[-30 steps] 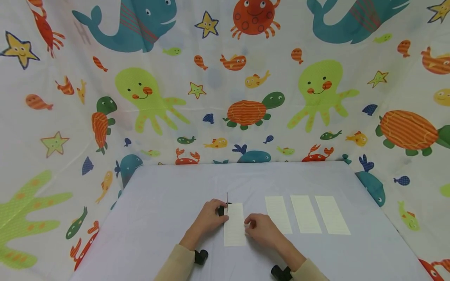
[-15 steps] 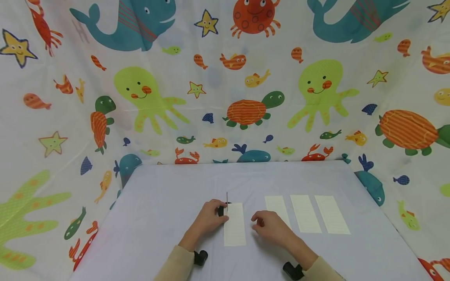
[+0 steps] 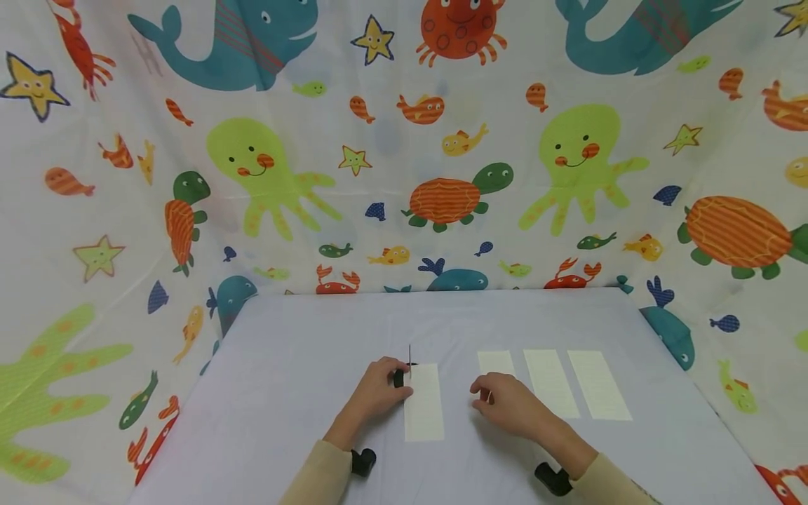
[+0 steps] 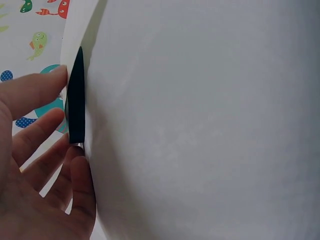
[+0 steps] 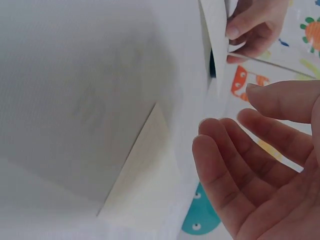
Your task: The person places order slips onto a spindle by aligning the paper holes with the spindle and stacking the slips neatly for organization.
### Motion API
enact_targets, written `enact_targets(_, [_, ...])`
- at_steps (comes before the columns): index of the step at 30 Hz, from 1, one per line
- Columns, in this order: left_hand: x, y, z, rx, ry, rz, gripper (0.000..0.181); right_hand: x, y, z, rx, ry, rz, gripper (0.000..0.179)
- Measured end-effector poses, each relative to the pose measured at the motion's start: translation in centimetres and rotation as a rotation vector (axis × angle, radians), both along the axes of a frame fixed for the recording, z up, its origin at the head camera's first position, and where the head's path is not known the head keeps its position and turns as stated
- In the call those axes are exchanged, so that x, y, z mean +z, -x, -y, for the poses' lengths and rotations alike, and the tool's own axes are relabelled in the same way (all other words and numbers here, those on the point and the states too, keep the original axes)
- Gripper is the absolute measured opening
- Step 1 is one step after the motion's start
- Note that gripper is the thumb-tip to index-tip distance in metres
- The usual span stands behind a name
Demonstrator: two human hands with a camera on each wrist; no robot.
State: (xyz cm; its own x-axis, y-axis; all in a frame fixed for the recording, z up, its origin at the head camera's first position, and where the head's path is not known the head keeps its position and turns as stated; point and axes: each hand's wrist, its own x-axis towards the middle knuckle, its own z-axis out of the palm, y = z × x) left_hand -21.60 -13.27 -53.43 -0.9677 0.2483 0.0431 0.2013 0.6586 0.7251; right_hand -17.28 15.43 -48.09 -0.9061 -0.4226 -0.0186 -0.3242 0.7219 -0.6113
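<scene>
A cream paper slip [image 3: 424, 403] with faint lines lies in the middle of the white table. At its upper left edge my left hand [image 3: 377, 387] pinches a black binder clip [image 3: 398, 379], whose thin wire handle points away from me. In the left wrist view the clip's dark wedge-shaped side [image 4: 76, 100] shows between thumb and fingers, against the paper. My right hand [image 3: 508, 403] hovers to the right with bent, loose fingers and nothing in them. It covers the lower part of another cream slip [image 3: 495, 361].
Two more cream slips, a middle one [image 3: 551, 382] and a right-hand one [image 3: 598, 386], lie in a row to the right. Behind the white table [image 3: 303, 337] hangs a curtain [image 3: 391, 231] printed with sea animals. Black wrist cameras sit at both cuffs.
My right hand has left the right edge of the paper slip and moved right, over the nearest slip in the row. The left hand has stayed at the clip.
</scene>
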Motion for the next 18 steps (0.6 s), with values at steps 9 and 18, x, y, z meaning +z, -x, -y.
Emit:
enact_targets(9, [0.2,-0.2,-0.2,0.014,0.0,0.028,0.034,0.3,1.1,-1.8,-0.014,-0.08,-0.031,0.016])
enact_targets(18, [0.2,-0.2,-0.1,0.024,0.009,0.05,0.034,-0.2,1.3,-3.8,0.011,-0.13,-0.119,0.016])
